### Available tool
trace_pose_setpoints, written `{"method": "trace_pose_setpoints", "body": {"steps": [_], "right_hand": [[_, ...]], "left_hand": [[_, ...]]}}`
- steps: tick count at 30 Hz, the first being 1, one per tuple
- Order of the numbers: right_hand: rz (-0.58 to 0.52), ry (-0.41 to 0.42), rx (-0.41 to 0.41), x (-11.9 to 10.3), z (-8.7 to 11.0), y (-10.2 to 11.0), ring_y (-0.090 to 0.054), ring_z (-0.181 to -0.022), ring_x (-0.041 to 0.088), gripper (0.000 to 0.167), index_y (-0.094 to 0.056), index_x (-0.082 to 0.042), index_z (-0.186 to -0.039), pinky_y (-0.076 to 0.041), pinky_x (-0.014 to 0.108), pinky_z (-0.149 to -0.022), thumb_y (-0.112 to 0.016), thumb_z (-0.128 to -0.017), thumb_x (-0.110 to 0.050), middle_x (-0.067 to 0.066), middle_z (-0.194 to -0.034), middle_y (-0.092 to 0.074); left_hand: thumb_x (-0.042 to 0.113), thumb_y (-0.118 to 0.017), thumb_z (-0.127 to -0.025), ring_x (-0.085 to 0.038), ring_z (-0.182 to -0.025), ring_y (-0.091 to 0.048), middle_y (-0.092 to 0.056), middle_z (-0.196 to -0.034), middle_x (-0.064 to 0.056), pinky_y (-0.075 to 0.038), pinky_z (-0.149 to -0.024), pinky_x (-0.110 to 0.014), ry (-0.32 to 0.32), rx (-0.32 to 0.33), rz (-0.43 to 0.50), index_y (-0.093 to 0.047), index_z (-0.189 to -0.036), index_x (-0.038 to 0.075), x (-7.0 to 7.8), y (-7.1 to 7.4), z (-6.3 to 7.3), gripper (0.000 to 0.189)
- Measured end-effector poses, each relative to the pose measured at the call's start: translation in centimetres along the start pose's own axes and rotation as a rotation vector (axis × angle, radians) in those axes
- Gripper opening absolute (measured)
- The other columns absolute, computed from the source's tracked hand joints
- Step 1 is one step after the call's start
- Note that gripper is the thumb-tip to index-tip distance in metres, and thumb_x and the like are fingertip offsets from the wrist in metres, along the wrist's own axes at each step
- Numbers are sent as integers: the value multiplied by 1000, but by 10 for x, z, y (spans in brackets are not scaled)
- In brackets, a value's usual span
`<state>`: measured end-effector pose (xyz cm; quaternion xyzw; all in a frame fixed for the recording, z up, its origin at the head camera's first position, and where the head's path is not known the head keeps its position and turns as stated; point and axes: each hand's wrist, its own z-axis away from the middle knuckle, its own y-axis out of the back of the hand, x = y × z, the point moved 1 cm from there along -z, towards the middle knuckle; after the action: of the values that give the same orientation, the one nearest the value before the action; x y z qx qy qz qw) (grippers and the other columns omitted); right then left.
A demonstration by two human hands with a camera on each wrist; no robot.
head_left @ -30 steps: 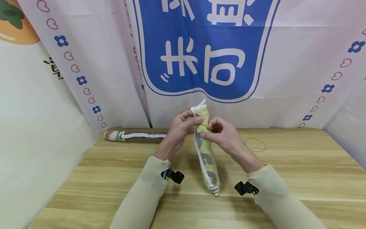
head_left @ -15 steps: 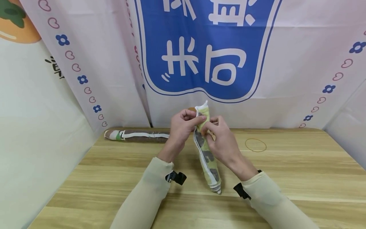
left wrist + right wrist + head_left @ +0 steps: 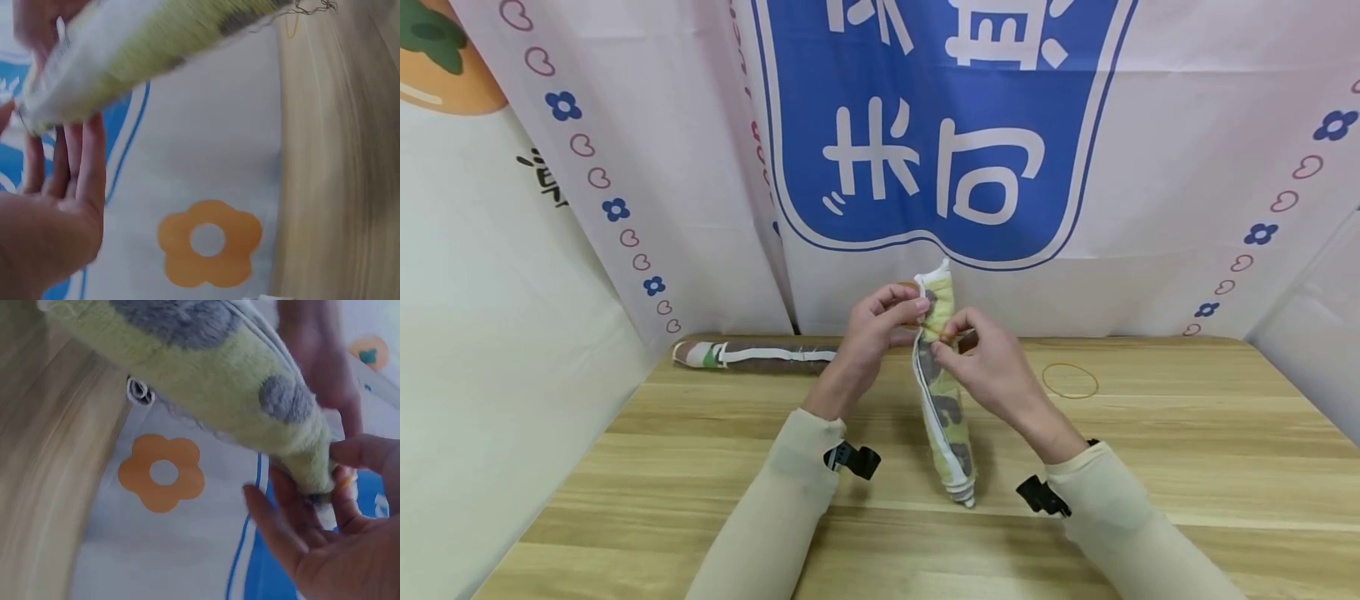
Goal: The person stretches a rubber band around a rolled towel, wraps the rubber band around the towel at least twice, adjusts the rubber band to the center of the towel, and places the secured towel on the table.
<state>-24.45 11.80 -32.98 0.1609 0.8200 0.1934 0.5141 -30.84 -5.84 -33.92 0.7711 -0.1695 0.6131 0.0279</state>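
Note:
A rolled-up towel (image 3: pixel 943 396), yellow-green with grey patches and a white edge, stands tilted between the hands, its narrow end low over the table. My left hand (image 3: pixel 874 333) holds it near the upper end, with the thumb on the front and fingers behind. A thin yellow rubber band (image 3: pixel 934 331) crosses the towel just under that thumb. Thumb and forefinger of my right hand (image 3: pixel 988 358) pinch the band at the towel's right side. In the right wrist view, the towel (image 3: pixel 231 394) narrows at the fingers, where a bit of orange band (image 3: pixel 344 481) shows.
Another rubber band (image 3: pixel 1071 380) lies on the wooden table (image 3: pixel 1150 467) at the right. A brown rolled towel (image 3: pixel 775 358) with a white stripe lies along the back left, its right end behind the left arm. A printed cloth (image 3: pixel 715 167) hangs behind the table.
Half a second ago my right fingers lay over the towel and covered the band. They have since drawn a little right, and the band shows again. My left hand keeps its hold.

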Motion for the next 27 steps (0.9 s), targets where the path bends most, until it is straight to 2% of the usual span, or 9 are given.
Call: {"method": "trace_pose_setpoints", "body": {"steps": [3,6,9,12,16,20,24,27], "right_hand": [[-141,-52,-40,4,-2,3,-62,-90,25,15,-61,-4,-100,-54,32,-71,-75,-96,-9,10,-97,-64],[-232,-96,-92,6,-2,4,-62,-91,24,20,-61,-2,-101,-57,32,-76,-73,-99,-18,10,-98,-63],[-188,-123,-96,5,-1,3,-63,-91,24,33,-60,-3,-102,-57,36,-76,-76,-99,-32,11,-99,-65],[-58,-112,-65,3,0,0,-64,-86,24,43,-58,-4,-103,-54,37,-70,-82,-95,-39,11,-99,-67],[47,-41,-3,0,2,-5,-68,-88,28,38,-56,-3,-100,-57,36,-66,-86,-92,-24,13,-102,-60],[125,102,81,-2,4,-10,-68,-90,32,32,-56,-4,-92,-60,37,-68,-88,-87,-7,14,-99,-50],[223,252,135,-3,5,-15,-64,-87,33,27,-61,-7,-89,-57,42,-68,-86,-85,2,16,-104,-53],[248,305,137,-3,6,-17,-63,-90,34,24,-64,-9,-88,-56,44,-68,-81,-86,8,18,-112,-55]], "left_hand": [[11,-67,-102,-15,-89,-64,-63,-105,-5,-59,-75,-28,23,-89,55,-64,-109,8,-2,4,-2,8],[10,-70,-100,-15,-88,-66,-66,-102,-5,-59,-74,-27,49,-105,62,-63,-104,10,-2,4,-2,8],[11,-77,-97,-15,-87,-65,-68,-97,-5,-57,-74,-26,33,-50,1,-65,-99,10,-2,3,-1,12],[13,-83,-93,-17,-87,-62,-68,-95,-5,-54,-74,-27,-15,24,-81,-70,-95,9,0,-2,1,14],[15,-87,-90,-19,-90,-61,-69,-97,-6,-54,-74,-28,-39,89,-155,-72,-92,8,4,-7,6,16],[16,-87,-90,-20,-92,-62,-68,-99,-7,-58,-76,-32,3,125,-150,-73,-93,8,6,-8,8,17],[18,-87,-90,-20,-91,-63,-67,-99,-6,-60,-76,-33,41,161,-145,-73,-93,8,7,-8,8,18],[17,-88,-90,-19,-88,-62,-67,-97,-5,-59,-72,-31,44,182,-147,-73,-91,9,8,-8,7,18]]}}
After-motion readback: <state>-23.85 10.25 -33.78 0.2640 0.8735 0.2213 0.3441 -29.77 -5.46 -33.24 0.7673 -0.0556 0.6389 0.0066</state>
